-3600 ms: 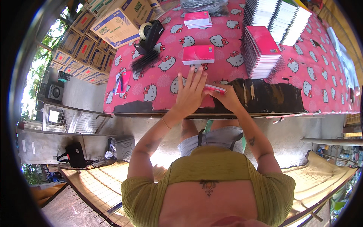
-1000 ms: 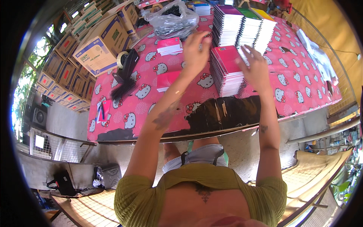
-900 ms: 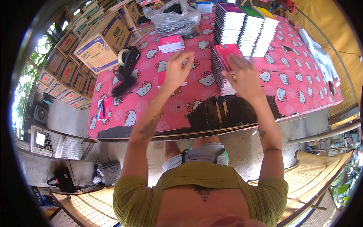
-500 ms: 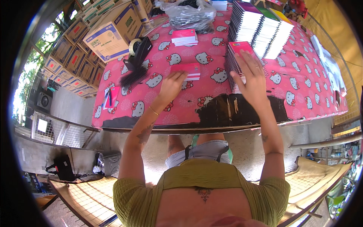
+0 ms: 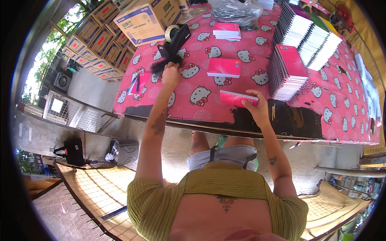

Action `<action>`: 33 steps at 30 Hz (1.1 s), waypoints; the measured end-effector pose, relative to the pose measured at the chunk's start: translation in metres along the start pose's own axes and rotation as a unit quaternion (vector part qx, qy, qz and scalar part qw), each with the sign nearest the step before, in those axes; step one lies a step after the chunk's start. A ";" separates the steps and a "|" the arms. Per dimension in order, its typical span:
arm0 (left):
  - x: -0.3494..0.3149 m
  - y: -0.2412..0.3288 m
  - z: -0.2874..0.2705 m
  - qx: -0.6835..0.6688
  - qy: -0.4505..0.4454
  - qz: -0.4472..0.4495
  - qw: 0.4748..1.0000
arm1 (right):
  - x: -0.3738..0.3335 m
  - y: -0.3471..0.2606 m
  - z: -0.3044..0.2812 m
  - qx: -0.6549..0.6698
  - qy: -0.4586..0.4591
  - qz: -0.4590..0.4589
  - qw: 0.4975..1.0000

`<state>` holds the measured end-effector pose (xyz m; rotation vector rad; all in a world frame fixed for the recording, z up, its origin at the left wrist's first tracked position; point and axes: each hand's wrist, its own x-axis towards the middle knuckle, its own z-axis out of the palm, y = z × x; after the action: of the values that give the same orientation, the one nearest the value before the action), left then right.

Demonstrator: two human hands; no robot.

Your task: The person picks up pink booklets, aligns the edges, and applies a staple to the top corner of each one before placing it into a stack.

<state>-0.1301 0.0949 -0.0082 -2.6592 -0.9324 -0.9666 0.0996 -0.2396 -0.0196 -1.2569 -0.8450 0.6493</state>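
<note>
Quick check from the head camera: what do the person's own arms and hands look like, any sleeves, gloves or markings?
Both forearms are bare under short olive-green ribbed sleeves. No gloves. The left hand has a thin bracelet at its wrist and a dark tattoo along that forearm. The right hand is bare, with a small dark tattoo on that arm near the elbow.

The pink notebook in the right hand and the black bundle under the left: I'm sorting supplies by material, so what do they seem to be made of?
The thin pink spiral notebook, in the right hand, looks like paper with a glossy card cover: white page edges, sheen. The black bristly bundle, under the left hand, seems to be plastic or wire binding coils; too small to tell.
</note>
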 end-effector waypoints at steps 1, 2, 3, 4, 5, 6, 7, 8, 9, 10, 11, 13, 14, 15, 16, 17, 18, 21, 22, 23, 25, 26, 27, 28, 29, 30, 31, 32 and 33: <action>-0.004 -0.004 0.006 0.014 0.000 0.010 1.000 | 0.000 -0.001 0.001 -0.021 -0.033 -0.005 0.999; -0.003 0.000 0.011 0.024 0.001 0.024 0.999 | 0.001 -0.003 -0.002 -0.044 -0.060 -0.011 0.997; -0.002 0.002 0.013 0.036 0.002 0.036 0.999 | 0.002 -0.005 -0.003 -0.066 -0.089 -0.017 0.994; -0.004 0.003 0.013 0.002 0.019 0.023 1.000 | 0.001 -0.007 -0.003 -0.071 -0.091 -0.013 0.993; -0.002 0.014 0.014 -0.039 0.034 0.013 0.999 | 0.000 -0.010 -0.004 -0.079 -0.088 -0.007 0.993; -0.003 0.028 0.011 -0.078 0.047 0.001 0.996 | -0.002 -0.011 -0.005 -0.086 -0.086 0.002 0.993; -0.003 0.040 0.008 -0.103 0.056 0.011 0.993 | -0.002 -0.010 -0.006 -0.090 -0.078 -0.003 0.993; -0.005 0.059 0.001 -0.127 0.063 0.019 0.990 | -0.003 -0.009 -0.007 -0.095 -0.071 -0.005 0.993; -0.006 0.075 -0.008 -0.148 0.073 0.026 0.986 | 0.000 -0.009 -0.006 -0.099 -0.067 -0.010 0.993; -0.010 0.086 -0.017 -0.225 0.104 0.054 0.967 | 0.002 -0.007 -0.005 -0.086 -0.077 -0.010 0.993; -0.016 0.110 -0.029 -0.281 0.051 0.037 0.958 | 0.002 -0.001 -0.010 -0.076 -0.080 -0.004 0.994; -0.032 0.146 -0.060 -0.360 -0.024 0.000 0.933 | 0.000 0.003 -0.011 -0.066 -0.086 -0.003 0.994; -0.040 0.156 -0.070 -0.386 -0.043 -0.020 0.921 | 0.001 0.003 -0.010 -0.070 -0.088 -0.008 0.994; -0.044 0.160 -0.073 -0.412 -0.062 -0.040 0.908 | 0.002 0.003 -0.009 -0.073 -0.090 -0.013 0.993; -0.046 0.161 -0.071 -0.414 -0.063 -0.037 0.907 | 0.002 0.003 -0.009 -0.066 -0.091 -0.014 0.994; -0.047 0.160 -0.069 -0.415 -0.062 -0.034 0.907 | 0.003 0.002 -0.008 -0.059 -0.094 -0.016 0.994; -0.047 0.160 -0.067 -0.416 -0.061 -0.032 0.907 | 0.003 0.002 -0.007 -0.052 -0.097 -0.018 0.994; -0.047 0.159 -0.062 -0.431 -0.045 -0.014 0.901 | 0.001 0.000 -0.006 -0.062 -0.098 -0.032 0.993; -0.047 0.160 -0.061 -0.423 -0.038 -0.013 0.905 | 0.002 -0.001 -0.007 -0.060 -0.099 -0.025 0.993; -0.046 0.161 -0.060 -0.413 -0.033 -0.012 0.910 | 0.002 -0.001 -0.007 -0.057 -0.099 -0.018 0.993; -0.044 0.163 -0.058 -0.406 -0.020 -0.001 0.914 | 0.002 -0.001 -0.007 -0.052 -0.102 0.000 0.993; -0.043 0.164 -0.057 -0.408 -0.012 0.009 0.913 | 0.001 -0.002 -0.008 -0.049 -0.105 0.011 0.993; -0.041 0.165 -0.057 -0.411 -0.005 0.019 0.912 | 0.000 -0.002 -0.009 -0.047 -0.108 0.022 0.993; -0.039 0.163 -0.057 -0.401 -0.018 0.044 0.915 | 0.000 -0.003 -0.009 -0.046 -0.109 0.020 0.993; -0.034 0.164 -0.064 -0.391 -0.032 0.070 0.917 | -0.001 -0.004 -0.010 -0.044 -0.109 0.018 0.993; -0.029 0.162 -0.069 -0.380 -0.046 0.096 0.919 | -0.001 -0.005 -0.010 -0.043 -0.110 0.017 0.993; -0.027 0.157 -0.064 -0.389 -0.106 0.091 0.910 | 0.000 -0.006 -0.012 -0.044 -0.113 0.017 0.992; -0.022 0.152 -0.062 -0.395 -0.167 0.084 0.899 | 0.002 -0.008 -0.011 -0.043 -0.118 0.016 0.992; -0.021 0.148 -0.061 -0.399 -0.226 0.078 0.885 | 0.003 -0.009 -0.011 -0.043 -0.123 0.016 0.991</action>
<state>-0.0846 -0.0542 0.0340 -3.7021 -0.3882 -0.8212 0.1100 -0.2453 -0.0114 -1.2862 -1.0669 0.8115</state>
